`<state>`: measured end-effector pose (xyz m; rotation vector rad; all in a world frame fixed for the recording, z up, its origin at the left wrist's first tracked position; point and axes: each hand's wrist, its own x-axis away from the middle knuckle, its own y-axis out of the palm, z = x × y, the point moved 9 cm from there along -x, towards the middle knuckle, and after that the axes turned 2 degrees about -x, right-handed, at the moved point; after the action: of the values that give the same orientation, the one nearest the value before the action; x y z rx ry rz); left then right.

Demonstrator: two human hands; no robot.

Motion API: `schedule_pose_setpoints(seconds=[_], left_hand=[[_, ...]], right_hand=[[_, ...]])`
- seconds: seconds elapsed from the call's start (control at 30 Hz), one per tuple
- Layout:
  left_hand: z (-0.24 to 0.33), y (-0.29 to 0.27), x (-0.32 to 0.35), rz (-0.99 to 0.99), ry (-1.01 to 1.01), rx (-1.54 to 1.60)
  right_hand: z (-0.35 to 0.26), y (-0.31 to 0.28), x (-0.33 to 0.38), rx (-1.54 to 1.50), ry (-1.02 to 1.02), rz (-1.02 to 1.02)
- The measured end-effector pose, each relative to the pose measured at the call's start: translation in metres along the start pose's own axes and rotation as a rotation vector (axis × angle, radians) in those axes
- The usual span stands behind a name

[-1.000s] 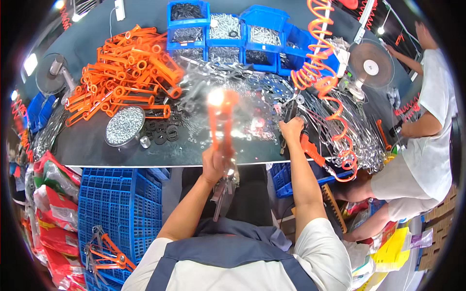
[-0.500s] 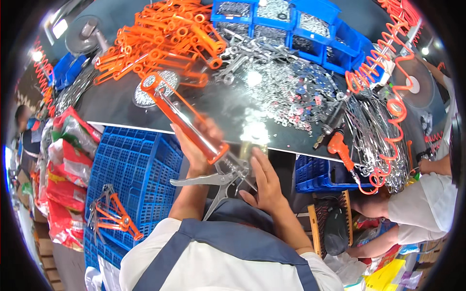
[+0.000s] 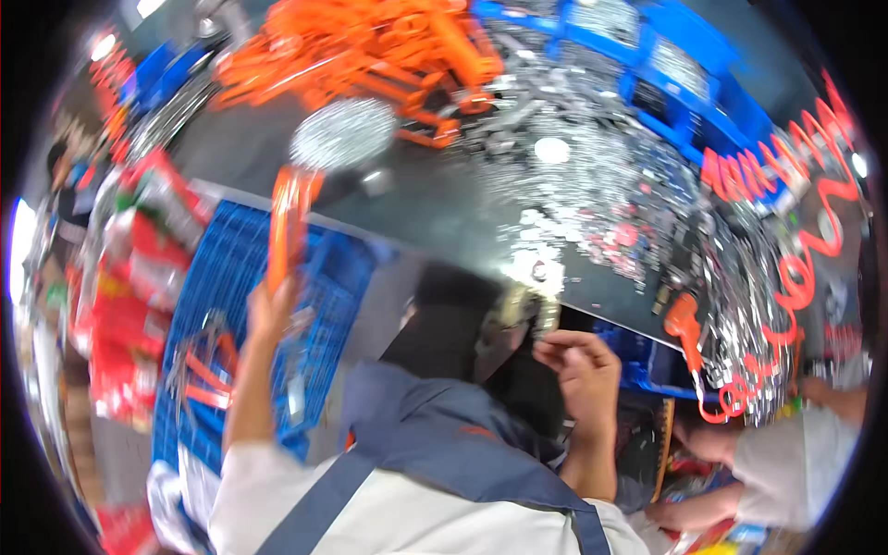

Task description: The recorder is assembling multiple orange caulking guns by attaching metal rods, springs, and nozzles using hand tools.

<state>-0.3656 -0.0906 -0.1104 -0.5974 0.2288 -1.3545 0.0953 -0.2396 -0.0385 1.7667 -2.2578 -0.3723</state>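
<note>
My left hand is closed around an orange caulking gun, held upright over the blue crate at the left. Motion blurs the gun, and its handle and trigger are hard to make out. Near the table's front edge, my right hand has its fingers curled together in a pinch. Anything between those fingertips is too small to tell. Just beyond them a shiny brass-coloured fixture sits at the table edge. Other orange caulking guns with metal parts lie in the blue crate.
Orange gun frames are heaped at the back of the dark table. A round dish of small metal parts stands before them. Loose metal pieces, blue bins, an orange air tool and a coiled hose lie rightward. A co-worker's arms reach in at right.
My left hand has carried the caulking gun leftward from the middle to above the crate. My right hand has come away from the gun, moved right and curled its fingers. The view has shifted.
</note>
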Motion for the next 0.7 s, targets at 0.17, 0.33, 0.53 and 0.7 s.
schedule_pose_setpoints(seconds=[0.17, 0.33, 0.53, 0.7], left_hand=[[-0.099, -0.150, 0.043, -0.108, 0.677, -1.198], [-0.100, -0.139, 0.024, -0.177, 0.444, -1.005], [-0.098, -0.110, -0.002, 0.006, 0.575, -0.952], [-0.099, -0.096, -0.006, 0.148, 0.649, -0.907]], right_hand=[[-0.116, -0.153, -0.059, 0.615, -0.407, 0.496], [-0.166, -0.279, -0.182, 0.986, -0.514, 0.755], [-0.163, -0.349, -0.277, 1.429, -0.083, 0.751], [-0.174, -0.372, -0.272, 1.256, -0.040, 0.868]])
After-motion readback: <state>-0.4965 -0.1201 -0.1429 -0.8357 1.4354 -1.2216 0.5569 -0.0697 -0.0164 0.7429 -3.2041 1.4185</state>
